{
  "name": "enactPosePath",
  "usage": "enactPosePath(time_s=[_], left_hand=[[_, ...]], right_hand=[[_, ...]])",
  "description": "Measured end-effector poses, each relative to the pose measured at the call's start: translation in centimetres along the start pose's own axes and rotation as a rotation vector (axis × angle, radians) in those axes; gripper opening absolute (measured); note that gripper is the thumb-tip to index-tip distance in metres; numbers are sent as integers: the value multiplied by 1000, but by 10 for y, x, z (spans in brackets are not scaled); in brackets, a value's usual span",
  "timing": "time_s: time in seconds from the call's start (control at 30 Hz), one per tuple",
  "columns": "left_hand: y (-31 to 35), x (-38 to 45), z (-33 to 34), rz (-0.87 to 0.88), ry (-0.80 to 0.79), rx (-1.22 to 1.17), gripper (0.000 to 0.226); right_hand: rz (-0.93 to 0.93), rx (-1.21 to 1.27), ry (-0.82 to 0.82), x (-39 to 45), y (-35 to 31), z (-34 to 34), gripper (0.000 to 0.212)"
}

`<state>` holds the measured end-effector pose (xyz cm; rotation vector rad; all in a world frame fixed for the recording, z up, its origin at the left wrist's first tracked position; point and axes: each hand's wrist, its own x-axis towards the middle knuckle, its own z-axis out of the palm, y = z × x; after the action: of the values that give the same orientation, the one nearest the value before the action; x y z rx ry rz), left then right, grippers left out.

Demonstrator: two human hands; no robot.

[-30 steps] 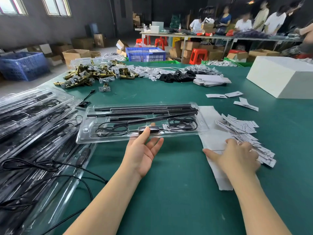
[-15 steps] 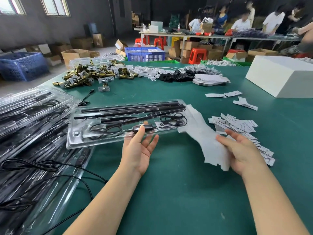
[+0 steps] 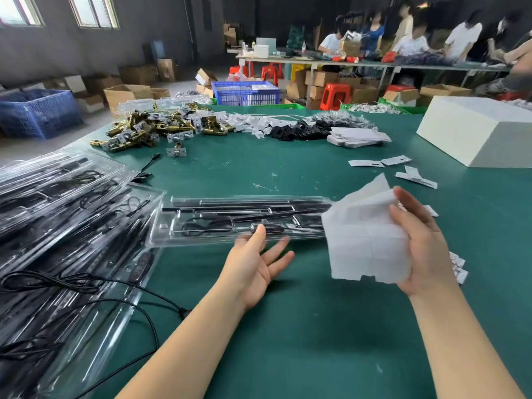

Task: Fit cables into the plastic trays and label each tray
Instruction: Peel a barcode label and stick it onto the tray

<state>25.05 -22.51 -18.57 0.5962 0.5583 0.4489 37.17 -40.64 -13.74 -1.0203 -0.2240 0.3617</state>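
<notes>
My left hand (image 3: 253, 269) lies palm up with a wide, relaxed grip, its thumb resting on the near edge of the clear plastic tray (image 3: 230, 223), which sits on the green bench (image 3: 316, 326) with black rods and a coiled cable (image 3: 198, 226) inside. My right hand (image 3: 426, 249) has its grip closed on a white label sheet (image 3: 365, 240), held up over the tray's right end. More filled trays (image 3: 57, 214) are stacked at my left, and loose labels (image 3: 457, 263) lie beside my right hand.
</notes>
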Motion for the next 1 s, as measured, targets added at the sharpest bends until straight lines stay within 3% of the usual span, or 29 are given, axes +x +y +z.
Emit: enactPosePath(time_s=[0.17,0.27,0.33,0.47,0.57,0.63,0.73,0.8,0.87,0.93,1.0], left_hand=[[8,-6,-1,-314,-109,234,57],[14,-9,-3,-357,-194,441,40],[9,-11,-3,-270,-249,503,17],[-6,-7,-4,76,-298,598,50],[-3,-4,-8,144,-236,449,70],[0,0,-10,257,-203,486,57],[6,3,-6,427,-127,460,13],[7,1,-3,461,-153,396,21],[7,-3,1,468,-210,367,20],[7,-8,4,487,-242,371,12],[8,-14,9,520,-245,378,9]], right_hand=[[2,-8,-85,-3,0,4,35],[30,-14,-239,-4,2,7,45],[14,-105,-361,-9,9,12,56],[-140,-560,-371,-15,25,21,38],[-218,-665,-318,-16,33,25,25],[-299,-695,-294,-17,34,26,24],[-427,-646,-233,-15,35,22,31],[-503,-796,-146,-11,35,18,50],[-505,-1119,-62,-7,37,15,64],[-447,-1311,-31,-6,40,14,54],[-361,-1226,-67,-7,40,13,31]])
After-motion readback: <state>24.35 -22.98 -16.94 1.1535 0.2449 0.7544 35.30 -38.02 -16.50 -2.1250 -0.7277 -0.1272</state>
